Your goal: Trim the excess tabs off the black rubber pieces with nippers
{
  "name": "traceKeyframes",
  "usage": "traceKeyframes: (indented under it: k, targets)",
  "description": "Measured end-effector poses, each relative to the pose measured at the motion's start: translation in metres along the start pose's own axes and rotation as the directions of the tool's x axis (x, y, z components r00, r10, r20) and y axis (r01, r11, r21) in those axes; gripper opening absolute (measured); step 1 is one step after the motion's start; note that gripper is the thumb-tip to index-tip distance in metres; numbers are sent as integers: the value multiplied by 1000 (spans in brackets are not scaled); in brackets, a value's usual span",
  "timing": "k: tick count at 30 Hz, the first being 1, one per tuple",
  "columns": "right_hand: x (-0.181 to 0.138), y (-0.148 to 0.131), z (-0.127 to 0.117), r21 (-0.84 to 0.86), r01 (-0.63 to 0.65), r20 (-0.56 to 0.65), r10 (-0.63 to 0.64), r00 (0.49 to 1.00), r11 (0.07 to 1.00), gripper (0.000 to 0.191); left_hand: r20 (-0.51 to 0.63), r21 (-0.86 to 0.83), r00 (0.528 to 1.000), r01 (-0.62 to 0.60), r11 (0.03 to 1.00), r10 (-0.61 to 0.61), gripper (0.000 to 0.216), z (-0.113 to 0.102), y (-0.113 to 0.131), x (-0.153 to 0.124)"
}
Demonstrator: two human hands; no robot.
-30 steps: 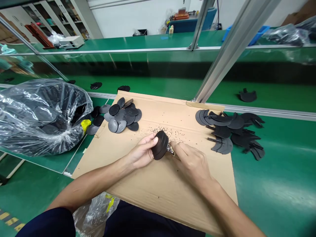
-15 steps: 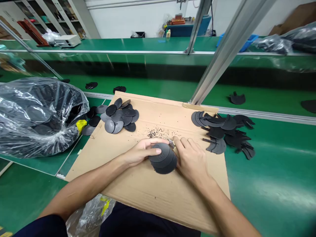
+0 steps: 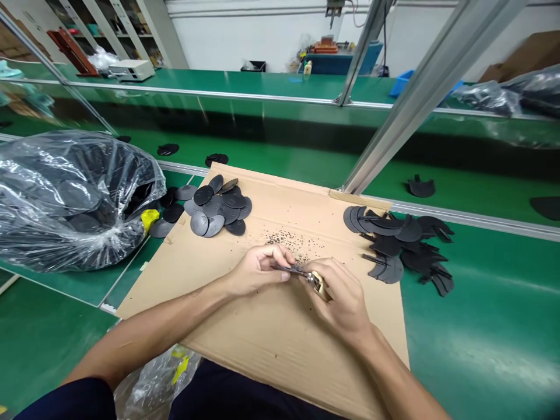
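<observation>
My left hand is pinched on a thin black plastic piece, seen edge-on just above the cardboard sheet. My right hand is closed round a small cutting tool with a pale handle, and its metal tip touches the piece's right end. Small black trimmings lie scattered just beyond my hands. A pile of round black discs sits at the cardboard's far left. Black discs with tabs still on them lie in a pile at the far right.
A clear plastic bag full of black discs lies on the left of the green bench. A slanted aluminium post rises behind the cardboard. Loose black parts lie on the green belt beyond. Another bag sits by my lap.
The thick stack of discs that my left hand held is no longer seen; only a thin edge-on piece shows between my hands. The tool's pale handle has come into view in my right hand.
</observation>
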State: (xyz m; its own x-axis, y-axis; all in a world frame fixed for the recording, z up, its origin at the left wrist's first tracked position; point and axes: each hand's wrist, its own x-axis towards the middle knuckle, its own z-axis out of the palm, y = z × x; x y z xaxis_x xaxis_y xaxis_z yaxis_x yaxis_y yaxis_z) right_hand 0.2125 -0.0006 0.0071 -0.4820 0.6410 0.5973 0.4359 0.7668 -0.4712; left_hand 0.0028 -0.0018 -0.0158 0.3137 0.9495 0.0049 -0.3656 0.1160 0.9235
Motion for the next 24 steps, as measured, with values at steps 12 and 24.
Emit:
traceKeyframes:
  k: [12,24]
  targets:
    - [-1,-4,-2,-284,233,1,-243,970,930,25,169,524,976,-209,826,140,27,-8,13,0]
    - [-5,-6,1,-318,217,-26,-237,971,923,24,7,277,989,-142,950,146,27,-8,3,5]
